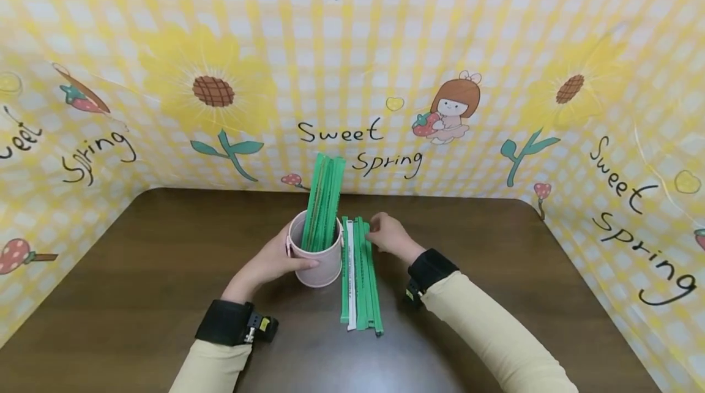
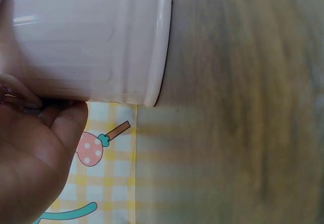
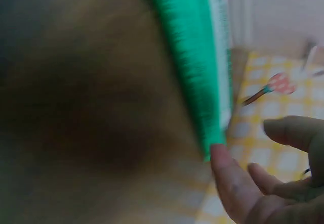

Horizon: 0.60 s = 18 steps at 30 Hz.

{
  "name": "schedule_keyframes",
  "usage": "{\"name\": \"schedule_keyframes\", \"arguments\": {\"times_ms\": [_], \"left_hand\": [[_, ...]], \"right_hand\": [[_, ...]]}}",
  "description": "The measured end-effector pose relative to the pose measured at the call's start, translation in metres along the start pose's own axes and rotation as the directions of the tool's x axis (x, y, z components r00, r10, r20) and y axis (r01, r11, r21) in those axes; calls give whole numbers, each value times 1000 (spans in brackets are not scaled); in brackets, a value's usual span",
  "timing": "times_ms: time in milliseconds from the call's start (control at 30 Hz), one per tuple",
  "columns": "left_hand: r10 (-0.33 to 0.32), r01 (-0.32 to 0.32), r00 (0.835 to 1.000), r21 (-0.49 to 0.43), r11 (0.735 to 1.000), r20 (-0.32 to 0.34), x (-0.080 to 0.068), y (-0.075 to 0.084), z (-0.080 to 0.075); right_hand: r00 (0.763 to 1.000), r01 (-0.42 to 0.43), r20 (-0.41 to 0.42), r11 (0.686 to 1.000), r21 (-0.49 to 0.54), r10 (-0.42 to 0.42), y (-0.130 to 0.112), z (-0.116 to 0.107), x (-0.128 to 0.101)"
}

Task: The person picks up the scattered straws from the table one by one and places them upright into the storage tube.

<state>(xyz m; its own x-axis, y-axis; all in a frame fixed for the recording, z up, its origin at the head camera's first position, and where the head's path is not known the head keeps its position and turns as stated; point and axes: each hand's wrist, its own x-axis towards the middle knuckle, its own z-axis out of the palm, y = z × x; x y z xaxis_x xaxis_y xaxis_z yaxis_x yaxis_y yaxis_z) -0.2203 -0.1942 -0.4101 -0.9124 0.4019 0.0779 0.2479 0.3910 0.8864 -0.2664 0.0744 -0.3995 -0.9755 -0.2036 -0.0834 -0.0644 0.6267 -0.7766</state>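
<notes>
A pale pink pail [image 1: 319, 268] with side handles stands on the table, and several long narrow green packets [image 1: 324, 203] lean upright in it. My left hand [image 1: 277, 256] holds the pail from its left side, thumb across the front; its fingers [image 2: 66, 128] bend round behind. Right of the pail lies a row of similar green packets [image 1: 363, 283] with dark print, one white packet [image 1: 352, 276] among them. At the far end of this row is my right hand [image 1: 390, 234]. In the right wrist view its thumb and fingers stand apart, one fingertip [image 3: 218, 153] right at a packet's end.
The brown wooden table [image 1: 468, 319] reaches back to a yellow checked cloth [image 1: 352, 74] that hangs behind it and on both sides. Dark bands with small cameras are strapped on the left wrist [image 1: 226, 322] and the right wrist [image 1: 432, 269].
</notes>
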Motion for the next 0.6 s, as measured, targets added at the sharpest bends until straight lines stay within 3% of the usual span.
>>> {"name": "schedule_keyframes", "arguments": {"times_ms": [67, 133, 300, 600], "left_hand": [[-3, 3, 1000, -8, 1000, 0, 1, -2, 4], [-13, 13, 1000, -9, 1000, -6, 1, -1, 3], [-34, 34, 999, -4, 999, 3, -2, 1, -3], [-11, 12, 1000, -40, 999, 18, 3, -1, 1]], "right_hand": [[994, -89, 59, 996, -12, 90, 12, 0, 0], [990, -119, 79, 993, -10, 120, 18, 2, 1], [990, -125, 55, 991, -52, 127, 14, 10, 0], [996, -94, -31, 979, -179, 89, 15, 13, 4]]}}
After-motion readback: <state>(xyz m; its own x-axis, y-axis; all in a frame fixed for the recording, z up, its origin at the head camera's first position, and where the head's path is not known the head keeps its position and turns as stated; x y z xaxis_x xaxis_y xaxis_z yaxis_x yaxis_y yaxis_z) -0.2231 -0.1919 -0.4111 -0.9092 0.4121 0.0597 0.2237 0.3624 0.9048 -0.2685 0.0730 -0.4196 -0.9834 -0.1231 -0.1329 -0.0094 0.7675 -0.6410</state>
